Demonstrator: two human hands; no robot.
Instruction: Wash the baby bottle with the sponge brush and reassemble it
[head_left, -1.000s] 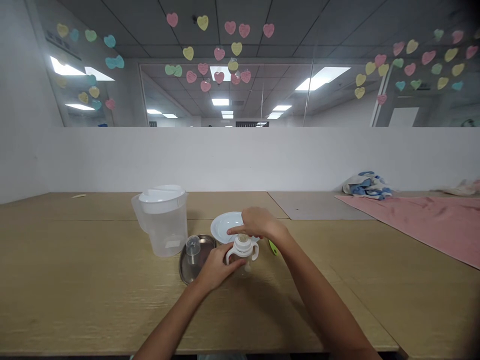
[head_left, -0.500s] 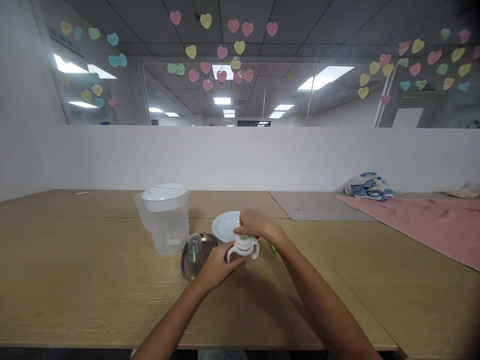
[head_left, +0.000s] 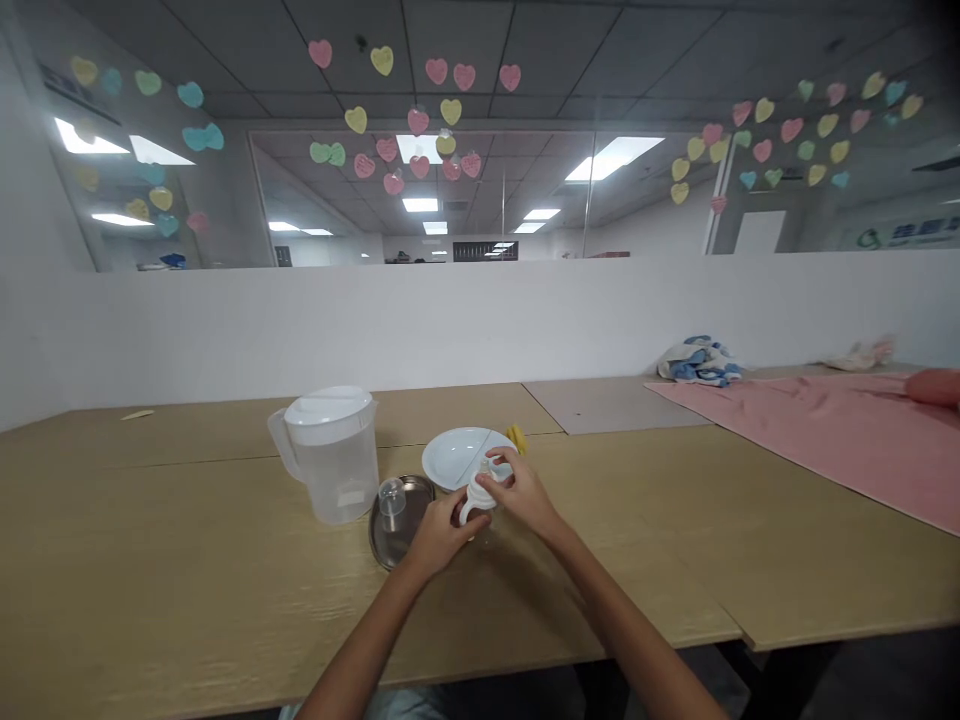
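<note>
A baby bottle (head_left: 480,492) with a white collar and white side handles is between my hands, its clear lower part near the tabletop. My left hand (head_left: 441,535) grips it at the left handle. With thumb and fingers curled, my right hand (head_left: 519,490) holds the white collar around the clear nipple from the right; its fingers partly hide the top. Left of the bottle, a clear dome-shaped cap (head_left: 391,497) stands on an oval metal tray (head_left: 409,525). Just behind lies a white plate (head_left: 450,455), partly covered by my right hand.
A lidded clear pitcher (head_left: 334,460) stands left of the tray. Behind the plate is a small yellow object (head_left: 516,437). At the right are a pink cloth (head_left: 810,430) and a crumpled blue-and-white cloth (head_left: 699,361). A white wall (head_left: 450,325) borders the table (head_left: 225,600).
My right hand has turned from above the bottle to its right side, and the bottle looks more tilted. The yellow object and more of the plate have come into sight. The view has shifted right.
</note>
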